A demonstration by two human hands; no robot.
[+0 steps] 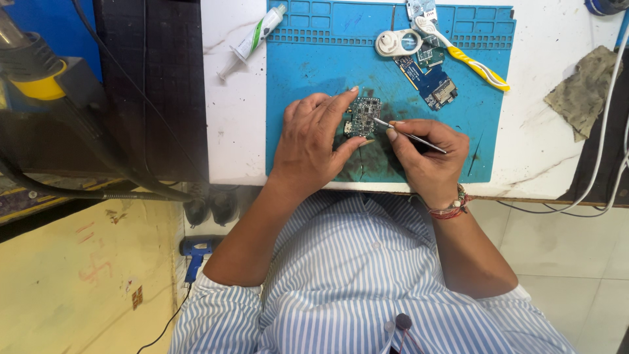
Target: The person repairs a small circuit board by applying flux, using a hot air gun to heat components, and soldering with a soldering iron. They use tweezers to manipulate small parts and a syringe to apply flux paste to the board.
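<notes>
At centre frame, a person in a blue-and-white striped shirt bends over a blue work mat (308,59) laid on a white marble-look table (232,111). The left hand (311,147) pinches a small dark circuit board (364,117) between thumb and fingertips, holding it just above the mat's smudged middle. The right hand (426,157), a red beaded bracelet at its wrist, closes its fingers narrowly around thin metal tweezers (409,136), their tip touching the board's right edge. Toward the top of the frame lie a white round loupe (398,43), a yellow-and-white toothbrush (468,58) and a blue circuit board (429,82). A syringe (252,39) rests at upper left of the table, a soiled rag (583,92) at upper right
</notes>
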